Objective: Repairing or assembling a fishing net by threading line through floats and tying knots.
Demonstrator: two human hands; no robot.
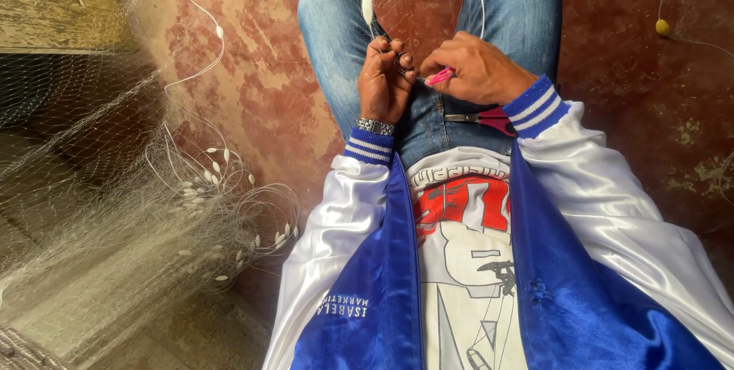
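I sit with my legs in blue jeans stretched out over a worn red floor. My left hand (pixel 386 73) pinches fine strands of a white fishing net (pixel 115 209) above my left thigh. Close beside it, my right hand (pixel 474 68) grips a pink netting needle (pixel 440 76) whose tip points at the left fingers. A pair of scissors with pink handles (pixel 483 118) lies on my lap just under the right wrist. A white line with a small oval float (pixel 368 8) runs up from my hands.
The net is heaped at the left, with several small white floats (pixel 218 162) and loops of line on it. A wooden board (pixel 53 3) sits at the top left. A yellow float (pixel 662 27) on a line lies at the top right.
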